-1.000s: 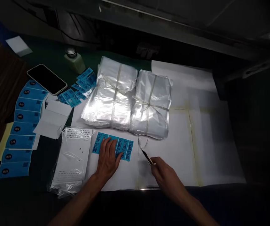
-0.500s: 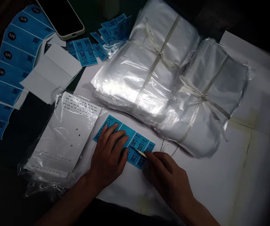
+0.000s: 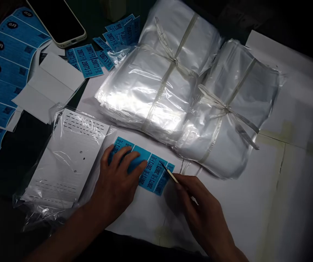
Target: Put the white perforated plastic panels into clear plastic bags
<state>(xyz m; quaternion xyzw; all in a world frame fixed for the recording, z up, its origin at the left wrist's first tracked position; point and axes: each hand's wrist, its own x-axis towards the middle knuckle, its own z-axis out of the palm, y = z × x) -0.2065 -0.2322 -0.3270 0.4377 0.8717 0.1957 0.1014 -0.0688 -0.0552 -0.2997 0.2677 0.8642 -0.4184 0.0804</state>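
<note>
Dim workbench here, with a white paper sheet laid over it. A blue label strip sits mid-sheet, and the left hand has slid further onto it, pressing flat with fingers spread, not gripping anything. The right hand pinches a thin pointed pick, its tip at the strip's top edge. Just above the strip are tied bundles of clear plastic bags; just left of it, a bagged white card.
</note>
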